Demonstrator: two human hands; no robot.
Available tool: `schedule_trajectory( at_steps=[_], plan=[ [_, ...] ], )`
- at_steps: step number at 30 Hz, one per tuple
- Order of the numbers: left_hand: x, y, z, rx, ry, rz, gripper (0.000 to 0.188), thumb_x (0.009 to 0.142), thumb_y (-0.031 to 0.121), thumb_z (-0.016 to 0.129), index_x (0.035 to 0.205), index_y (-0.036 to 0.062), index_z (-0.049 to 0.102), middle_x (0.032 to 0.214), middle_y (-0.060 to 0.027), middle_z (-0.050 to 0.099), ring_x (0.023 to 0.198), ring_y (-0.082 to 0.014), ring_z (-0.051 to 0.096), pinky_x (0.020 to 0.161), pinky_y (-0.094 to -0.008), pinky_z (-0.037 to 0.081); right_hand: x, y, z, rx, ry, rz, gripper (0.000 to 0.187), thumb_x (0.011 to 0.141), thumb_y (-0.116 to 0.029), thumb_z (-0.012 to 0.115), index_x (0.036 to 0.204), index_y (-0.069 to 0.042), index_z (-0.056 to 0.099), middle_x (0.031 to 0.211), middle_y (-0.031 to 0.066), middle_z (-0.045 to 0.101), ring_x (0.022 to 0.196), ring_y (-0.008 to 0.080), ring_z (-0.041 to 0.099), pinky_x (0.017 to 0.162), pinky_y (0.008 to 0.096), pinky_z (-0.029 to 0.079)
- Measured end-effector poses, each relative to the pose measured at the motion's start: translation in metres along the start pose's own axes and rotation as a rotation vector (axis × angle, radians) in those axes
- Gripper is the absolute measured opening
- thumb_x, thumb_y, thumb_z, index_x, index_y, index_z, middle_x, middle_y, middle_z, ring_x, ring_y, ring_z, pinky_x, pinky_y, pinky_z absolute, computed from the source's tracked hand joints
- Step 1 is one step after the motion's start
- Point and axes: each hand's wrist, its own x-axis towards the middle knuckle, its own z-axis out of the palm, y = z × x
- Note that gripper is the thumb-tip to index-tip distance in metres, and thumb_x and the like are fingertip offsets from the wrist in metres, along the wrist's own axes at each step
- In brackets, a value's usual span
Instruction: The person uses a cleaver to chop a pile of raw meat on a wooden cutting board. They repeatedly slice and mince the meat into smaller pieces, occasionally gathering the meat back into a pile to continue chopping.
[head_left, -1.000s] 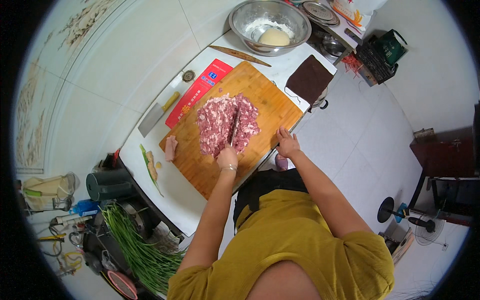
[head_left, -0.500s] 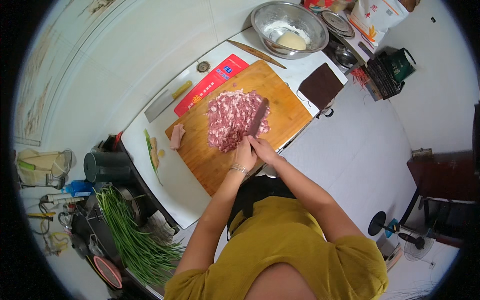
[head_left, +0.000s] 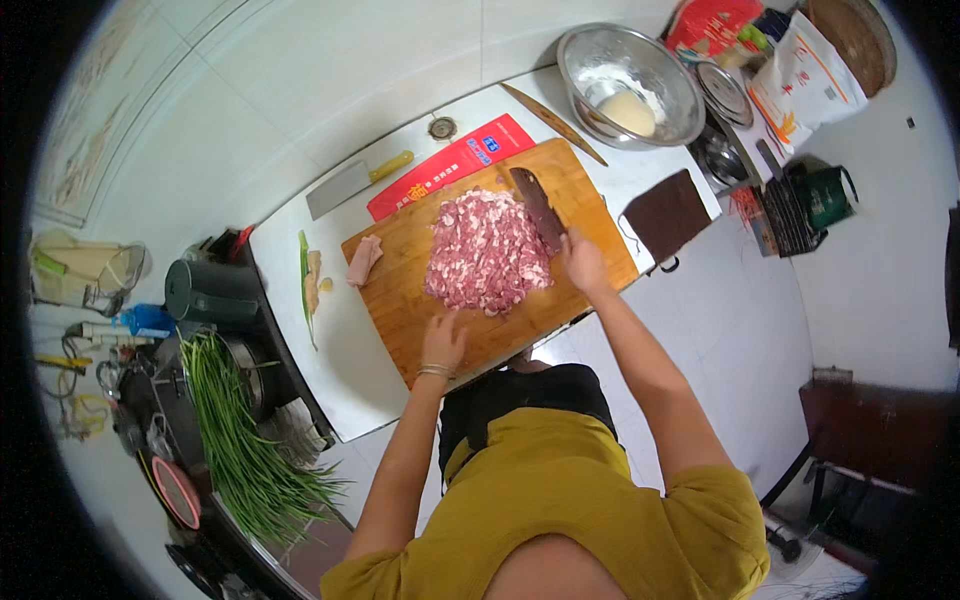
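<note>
A heap of chopped pink-and-white meat [head_left: 485,250] lies in the middle of a wooden cutting board [head_left: 400,335]. My right hand [head_left: 585,265] grips the handle of a dark-bladed knife [head_left: 537,205]; its blade slants along the right side of the meat. At the heap's near edge, low on the board, is my left hand [head_left: 444,342], fingers apart and holding nothing. A pale pink piece of meat [head_left: 364,260] sits by the board's left edge.
Behind the board lie a cleaver [head_left: 355,182] with a yellow handle and a red sleeve [head_left: 450,165]. A metal bowl [head_left: 660,85] holding dough stands at the far right, near a dark brown cloth [head_left: 668,215]. Green stalks [head_left: 240,440] fill the lower left; ginger [head_left: 312,280] lies left.
My hands have come apart: the left let go and moved left to the heap's near edge. The right moved right and up with the knife, whose blade now tilts the other way.
</note>
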Motion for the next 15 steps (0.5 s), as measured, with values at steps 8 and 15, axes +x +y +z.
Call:
schedule_trajectory(
  at_steps=[8, 15],
  plan=[
    [-0.028, -0.037, -0.001, 0.409, 0.05, -0.299, 0.063, 0.073, 0.025, 0.064, 0.126, 0.0026, 0.041, 0.136, -0.0216, 0.029, 0.121, -0.0378, 0.032, 0.1, -0.0417, 0.03, 0.101, 0.021, 0.023, -0.235, -0.188, -0.05, 0.025, 0.084, -0.021, 0.046, 0.103, -0.009, 0.056, 0.087, 0.021, 0.061, 0.079, 0.0377, 0.06, 0.069, 0.0458, 0.048],
    [-0.036, -0.044, 0.01, 0.403, -0.028, -0.343, 0.074, 0.071, 0.027, 0.064, 0.133, 0.0049, 0.031, 0.144, -0.019, 0.015, 0.129, -0.0373, 0.022, 0.105, -0.0396, 0.025, 0.107, -0.018, 0.046, -0.268, -0.306, -0.37, 0.028, 0.084, -0.021, 0.044, 0.108, -0.012, 0.054, 0.087, 0.0182, 0.062, 0.075, 0.0352, 0.061, 0.064, 0.0453, 0.049]
  ],
)
